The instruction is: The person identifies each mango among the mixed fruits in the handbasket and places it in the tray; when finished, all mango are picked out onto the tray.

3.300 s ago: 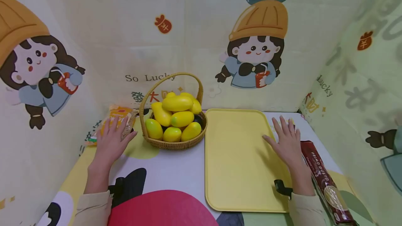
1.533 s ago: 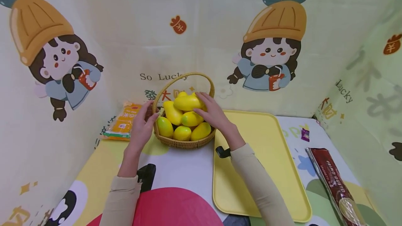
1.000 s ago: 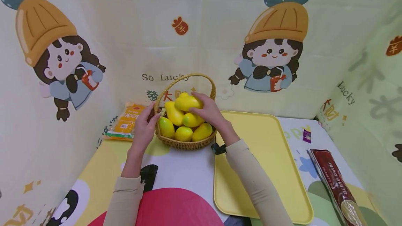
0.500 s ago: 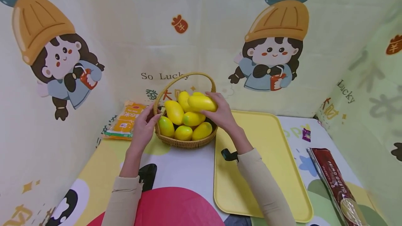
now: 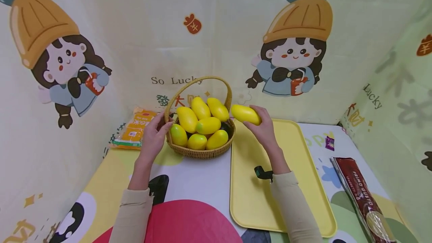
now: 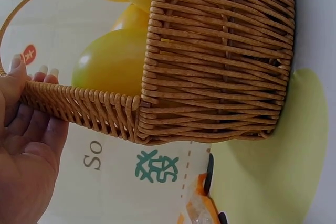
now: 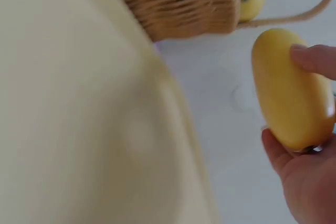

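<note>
My right hand (image 5: 264,128) grips a yellow mango (image 5: 245,114) in the air, above the far left part of the yellow tray (image 5: 249,205). In the right wrist view the thumb lies over this mango (image 7: 291,90) and fingers curl beneath it. My left hand (image 5: 153,136) holds the left side of the wicker basket's handle (image 5: 167,111). The left wrist view shows the thumb and fingers around the handle (image 6: 79,103), close above the basket wall (image 6: 220,61). Several yellow mangoes (image 5: 207,125), some tinged green, are piled in the basket (image 5: 202,154).
An orange food packet (image 5: 133,128) lies left of the basket, partly behind my left hand. On the right are a small purple wrapped candy (image 5: 329,143) and a long dark red spaghetti packet (image 5: 362,198). Printed cloth walls (image 5: 219,55) enclose the table at the back and sides.
Both hands came from beside the basket to it. My right hand took the top mango, lifted it off the pile and carried it right, over the tray. My left hand stays on the handle.
</note>
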Available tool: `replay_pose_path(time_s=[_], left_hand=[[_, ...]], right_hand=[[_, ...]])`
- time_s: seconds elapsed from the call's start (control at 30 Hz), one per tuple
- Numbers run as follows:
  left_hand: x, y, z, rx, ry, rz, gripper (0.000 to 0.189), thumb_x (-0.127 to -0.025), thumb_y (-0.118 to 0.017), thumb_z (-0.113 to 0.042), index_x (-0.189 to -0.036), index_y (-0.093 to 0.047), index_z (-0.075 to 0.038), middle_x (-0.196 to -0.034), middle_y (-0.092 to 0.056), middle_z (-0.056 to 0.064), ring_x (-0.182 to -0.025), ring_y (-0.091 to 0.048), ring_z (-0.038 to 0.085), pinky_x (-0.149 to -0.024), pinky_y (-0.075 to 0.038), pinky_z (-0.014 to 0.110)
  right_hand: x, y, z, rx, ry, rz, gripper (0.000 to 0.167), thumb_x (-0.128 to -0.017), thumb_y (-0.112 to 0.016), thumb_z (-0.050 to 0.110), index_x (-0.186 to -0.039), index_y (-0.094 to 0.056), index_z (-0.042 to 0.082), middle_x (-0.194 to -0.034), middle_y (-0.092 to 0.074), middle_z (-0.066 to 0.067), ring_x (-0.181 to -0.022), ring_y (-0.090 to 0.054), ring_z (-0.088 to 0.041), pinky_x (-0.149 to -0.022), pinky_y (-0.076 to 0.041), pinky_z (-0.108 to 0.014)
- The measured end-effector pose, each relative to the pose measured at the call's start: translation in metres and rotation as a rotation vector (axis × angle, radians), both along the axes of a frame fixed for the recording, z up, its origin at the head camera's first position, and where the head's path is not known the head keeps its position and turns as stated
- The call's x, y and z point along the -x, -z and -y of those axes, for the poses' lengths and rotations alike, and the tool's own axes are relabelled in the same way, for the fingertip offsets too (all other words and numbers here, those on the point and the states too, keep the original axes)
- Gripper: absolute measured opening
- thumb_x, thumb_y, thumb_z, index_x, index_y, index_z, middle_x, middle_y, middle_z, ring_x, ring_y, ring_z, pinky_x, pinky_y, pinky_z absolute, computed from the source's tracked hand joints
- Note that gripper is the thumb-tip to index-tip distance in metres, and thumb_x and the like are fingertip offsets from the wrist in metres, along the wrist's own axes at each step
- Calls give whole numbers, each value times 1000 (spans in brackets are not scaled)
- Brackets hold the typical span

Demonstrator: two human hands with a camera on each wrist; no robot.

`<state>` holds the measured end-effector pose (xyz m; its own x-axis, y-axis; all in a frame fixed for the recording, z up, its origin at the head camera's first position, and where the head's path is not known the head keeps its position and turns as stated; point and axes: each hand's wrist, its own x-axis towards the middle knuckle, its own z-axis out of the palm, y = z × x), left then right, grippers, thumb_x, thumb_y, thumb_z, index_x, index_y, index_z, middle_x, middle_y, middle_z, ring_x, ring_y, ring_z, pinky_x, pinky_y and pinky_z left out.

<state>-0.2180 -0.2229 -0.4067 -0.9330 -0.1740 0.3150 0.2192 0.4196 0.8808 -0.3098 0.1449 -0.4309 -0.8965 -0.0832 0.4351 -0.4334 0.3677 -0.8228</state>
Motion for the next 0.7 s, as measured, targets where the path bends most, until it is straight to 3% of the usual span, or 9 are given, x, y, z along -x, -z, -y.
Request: replay_pose_path(time_s=[0.17,0.33,0.47,0.57,0.7], left_hand=[[-1,-1,-1,13,-4,9,43,-101,-56,-30,-144,-51,-24,-121,-62,5,-108,-56,17,-90,-51,13],[-1,-1,-1,40,-8,9,44,-102,-56,-28,-145,-50,-23,-121,-62,6,-107,-56,18,-90,-52,13],[-1,0,0,36,-5,7,43,-101,-55,-30,-144,-51,-23,-120,-61,5,-107,-56,18,-88,-51,11],[-1,0,1,28,-6,4,42,-101,-55,-32,-142,-52,-23,-120,-61,5,-107,-56,17,-87,-50,10],[-2,0,0,29,-9,-1,43,-101,-55,-33,-142,-52,-23,-120,-62,5,-106,-56,17,-86,-50,10]], right_hand=[[15,30,-14,-66,58,150,63,-86,-76,20,-143,-52,13,-141,-52,-14,-117,-49,-31,-97,-41,-45],[22,51,-21,-141,57,202,57,-91,-70,17,-144,-52,9,-146,-50,-19,-134,-46,-36,-114,-35,-51],[24,55,-21,-217,32,256,53,-94,-61,17,-146,-50,10,-151,-45,-19,-142,-39,-37,-119,-30,-53],[23,54,-19,-262,15,278,60,-89,-56,14,-148,-47,9,-152,-44,-20,-140,-40,-38,-115,-33,-54],[20,53,-15,-275,30,280,64,-88,-58,14,-150,-43,6,-149,-47,-21,-135,-45,-37,-112,-37,-53]])
